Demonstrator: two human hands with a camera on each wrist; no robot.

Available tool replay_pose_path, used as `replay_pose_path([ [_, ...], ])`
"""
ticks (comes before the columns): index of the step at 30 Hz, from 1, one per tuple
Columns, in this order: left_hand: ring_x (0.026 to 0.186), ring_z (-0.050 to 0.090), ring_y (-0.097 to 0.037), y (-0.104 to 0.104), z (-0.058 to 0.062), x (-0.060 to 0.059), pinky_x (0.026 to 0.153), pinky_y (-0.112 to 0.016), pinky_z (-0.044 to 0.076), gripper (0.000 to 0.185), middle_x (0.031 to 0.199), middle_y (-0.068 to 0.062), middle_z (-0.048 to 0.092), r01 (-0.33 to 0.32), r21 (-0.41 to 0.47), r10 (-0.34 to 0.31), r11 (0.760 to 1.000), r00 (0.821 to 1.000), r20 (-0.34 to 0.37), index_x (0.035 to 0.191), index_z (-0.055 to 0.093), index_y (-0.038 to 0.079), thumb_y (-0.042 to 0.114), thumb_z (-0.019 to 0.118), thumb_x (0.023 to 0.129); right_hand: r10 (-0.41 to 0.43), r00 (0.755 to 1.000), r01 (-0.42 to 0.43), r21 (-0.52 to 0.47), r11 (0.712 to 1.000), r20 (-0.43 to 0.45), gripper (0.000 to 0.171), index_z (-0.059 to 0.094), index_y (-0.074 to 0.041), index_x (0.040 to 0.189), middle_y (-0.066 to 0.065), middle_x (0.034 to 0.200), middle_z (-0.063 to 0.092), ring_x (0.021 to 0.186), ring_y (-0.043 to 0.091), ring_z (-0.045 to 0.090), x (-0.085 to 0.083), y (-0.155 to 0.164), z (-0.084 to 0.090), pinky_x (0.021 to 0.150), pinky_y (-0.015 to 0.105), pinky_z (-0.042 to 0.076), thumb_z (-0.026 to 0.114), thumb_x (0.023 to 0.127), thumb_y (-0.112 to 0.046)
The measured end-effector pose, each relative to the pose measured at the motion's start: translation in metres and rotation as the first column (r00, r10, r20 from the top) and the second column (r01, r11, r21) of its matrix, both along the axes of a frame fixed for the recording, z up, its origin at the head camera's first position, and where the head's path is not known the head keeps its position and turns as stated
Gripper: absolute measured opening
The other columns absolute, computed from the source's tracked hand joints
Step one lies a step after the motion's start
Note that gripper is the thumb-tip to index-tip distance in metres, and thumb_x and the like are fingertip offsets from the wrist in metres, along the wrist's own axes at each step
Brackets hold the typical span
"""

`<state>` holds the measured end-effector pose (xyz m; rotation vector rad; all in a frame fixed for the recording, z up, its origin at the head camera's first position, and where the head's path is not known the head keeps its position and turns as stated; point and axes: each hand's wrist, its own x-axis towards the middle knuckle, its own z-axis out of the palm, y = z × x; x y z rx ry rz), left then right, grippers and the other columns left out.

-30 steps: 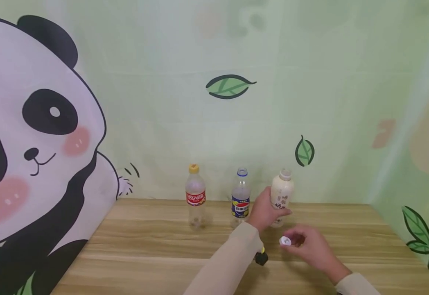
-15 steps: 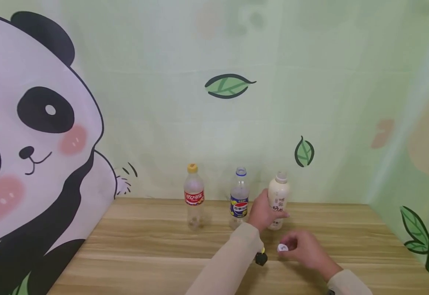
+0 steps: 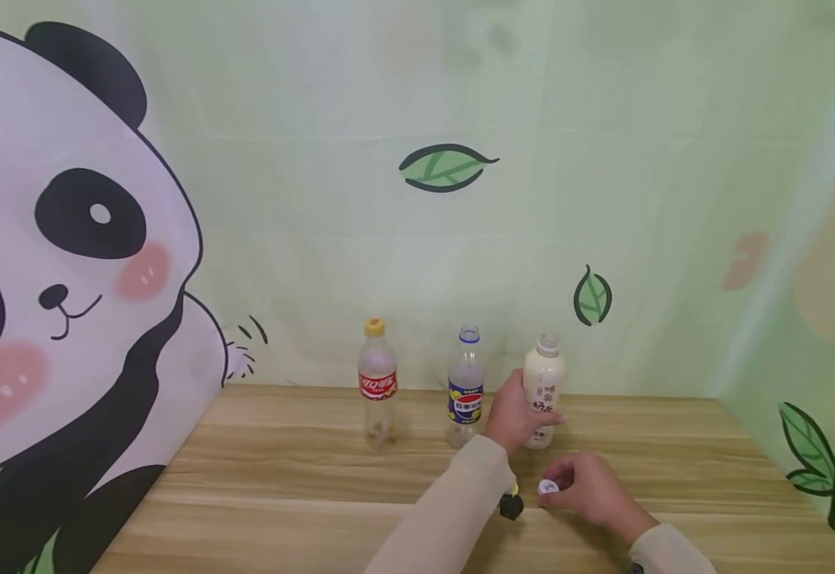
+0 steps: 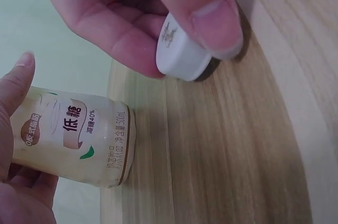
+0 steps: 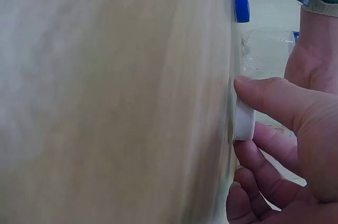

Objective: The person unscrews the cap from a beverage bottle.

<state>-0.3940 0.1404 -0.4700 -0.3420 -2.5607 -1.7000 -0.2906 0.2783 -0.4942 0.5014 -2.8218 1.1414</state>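
My left hand [image 3: 516, 414] grips the cream-coloured milk tea bottle [image 3: 545, 379], which stands upright and uncapped on the wooden table [image 3: 281, 478]. In the left wrist view the lower part of the same milk tea bottle [image 4: 100, 139] shows its label, with its base at the tabletop. My right hand [image 3: 593, 490] pinches a white bottle cap [image 3: 549, 486] between thumb and fingers, in front of the bottle. The right wrist view has the white cap [image 5: 244, 121] right at the table surface, printed top facing up, the thumb [image 5: 264, 94] at its near side.
A capless clear bottle with a blue Pepsi label [image 3: 466, 399] stands just left of my left hand. Farther left is a Coca-Cola bottle [image 3: 378, 387] with a yellow cap. A blue cap [image 5: 242, 8] lies on the table. A panda-printed backdrop [image 3: 303, 199] rises behind.
My right hand has lowered the white cap to the tabletop, moving slightly left and nearer. The milk tea bottle in my left hand has come down a little and straightened.
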Motion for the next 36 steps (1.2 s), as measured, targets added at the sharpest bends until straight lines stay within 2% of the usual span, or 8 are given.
replay_pose_path([
  [16, 0.115, 0.064, -0.016, -0.004, -0.009, 0.0, 0.107, -0.042, 0.051, 0.08, 0.124, 0.004, 0.065, 0.01, -0.012, -0.009, 1.0, 0.998, 0.059, 0.137, 0.049, 0.021, 0.026, 0.095, 0.071, -0.006, 1.0, 0.006, 0.009, 1.0, 0.029, 0.028, 0.074, -0.003, 0.09, 0.0, 0.078, 0.071, 0.069, 0.004, 0.059, 0.0, -0.001, -0.001, 0.062, 0.021, 0.051, 0.09, 0.072, -0.016],
  [19, 0.116, 0.064, -0.016, -0.006, -0.009, 0.001, 0.108, -0.041, 0.051, 0.08, 0.124, 0.004, 0.064, 0.015, -0.007, -0.015, 1.0, 0.998, 0.06, 0.137, 0.048, 0.021, 0.028, 0.095, 0.072, -0.047, 0.998, 0.047, 0.014, 0.999, 0.044, 0.031, 0.074, -0.003, 0.093, 0.002, 0.082, 0.072, 0.074, 0.007, 0.061, 0.001, -0.003, 0.001, 0.065, 0.022, 0.052, 0.09, 0.072, -0.018],
  [25, 0.121, 0.062, -0.02, -0.01, -0.011, 0.004, 0.108, -0.044, 0.051, 0.082, 0.132, -0.001, 0.063, 0.008, 0.005, -0.008, 1.0, 0.999, 0.049, 0.137, 0.049, 0.02, 0.029, 0.095, 0.071, -0.164, 0.985, 0.163, 0.038, 0.986, 0.054, 0.038, 0.075, -0.004, 0.102, 0.005, 0.095, 0.074, 0.084, 0.014, 0.063, 0.0, -0.007, 0.014, 0.071, 0.028, 0.053, 0.09, 0.076, -0.027],
  [31, 0.137, 0.054, -0.028, -0.017, -0.016, 0.01, 0.113, -0.048, 0.047, 0.093, 0.15, -0.009, 0.055, -0.014, -0.008, 0.015, 1.0, 0.997, 0.073, 0.146, 0.044, 0.018, 0.033, 0.095, 0.07, -0.178, 0.984, 0.177, 0.063, 0.982, 0.013, 0.037, 0.075, -0.006, 0.104, 0.006, 0.098, 0.074, 0.087, 0.016, 0.062, -0.001, -0.006, 0.025, 0.073, 0.03, 0.053, 0.089, 0.077, -0.027],
  [36, 0.137, 0.054, -0.03, -0.024, -0.019, 0.016, 0.113, -0.049, 0.047, 0.096, 0.151, -0.011, 0.054, -0.015, -0.029, 0.017, 0.999, 0.998, 0.066, 0.148, 0.043, 0.013, 0.037, 0.095, 0.07, -0.182, 0.983, 0.182, 0.055, 0.982, -0.008, 0.038, 0.075, -0.004, 0.105, 0.009, 0.102, 0.074, 0.092, 0.02, 0.065, 0.003, -0.007, 0.034, 0.078, 0.035, 0.055, 0.088, 0.078, -0.028],
])
